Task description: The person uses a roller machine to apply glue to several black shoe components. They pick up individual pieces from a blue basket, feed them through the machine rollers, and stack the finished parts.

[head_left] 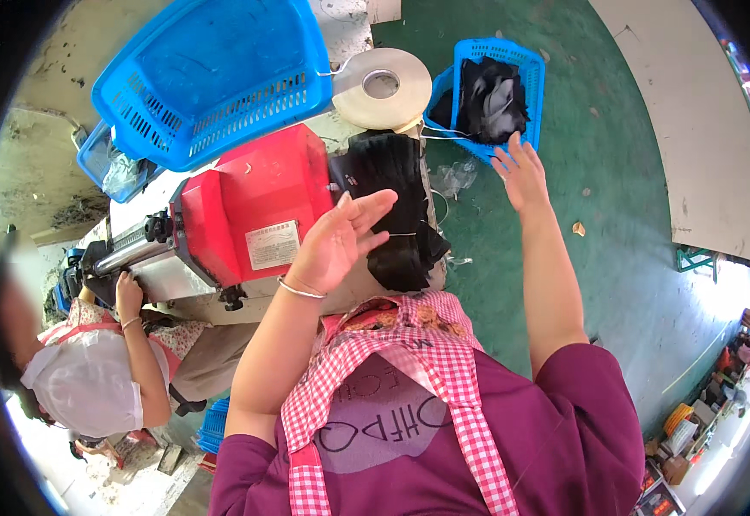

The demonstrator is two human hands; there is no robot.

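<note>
A: Fingers [373, 209] of left hand [341, 241] spread apart, palm open, gripping nothing, just in front of the black fabric stack [396, 206] on the bench by the red machine [250, 206].

B: Right hand [519, 176]?

A: Open too, fingers apart, empty, hovering at the rim of the small blue basket [530, 82] w/ dark pieces in it.

B: How far along?

A: Judging by stack and basket, some pieces handled, more left. Count unclear.

B: Hidden?

A: Bench mostly covered by machine, tape roll [382, 86] and big blue basket [212, 77]. Co-worker's hand [126, 292] on machine's far end, what it does – can't tell.
</note>
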